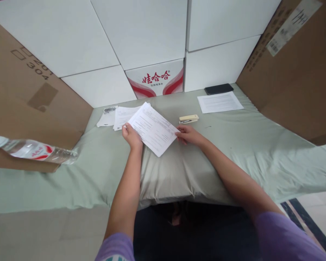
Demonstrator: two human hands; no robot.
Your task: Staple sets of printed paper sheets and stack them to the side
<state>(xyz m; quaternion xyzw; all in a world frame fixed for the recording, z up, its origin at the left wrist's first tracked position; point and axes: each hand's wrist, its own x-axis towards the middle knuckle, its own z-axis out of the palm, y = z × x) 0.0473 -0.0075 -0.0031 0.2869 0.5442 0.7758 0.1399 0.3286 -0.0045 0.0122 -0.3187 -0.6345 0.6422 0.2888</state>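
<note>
Printed paper sheets [156, 132] are held tilted over the cloth-covered table, between my two hands. My left hand [132, 136] grips their left edge, thumb on top. At the right corner my right hand [188, 135] pinches the paper between thumb and fingers. Just beyond that hand lies a cream stapler [188, 119], apart from it. Behind the held sheets, more printed papers [122, 115] rest on the cloth. Left of those is a white packet [108, 117] with dark small items showing at its top, too blurred to name.
A black phone [219, 89] lies behind a printed sheet [220, 102] at the back right. A clear water bottle [38, 149] stands at the left. White boxes [154, 32] form the back wall; brown cartons [296, 79] flank both sides. Green cloth [97, 174] covers the table.
</note>
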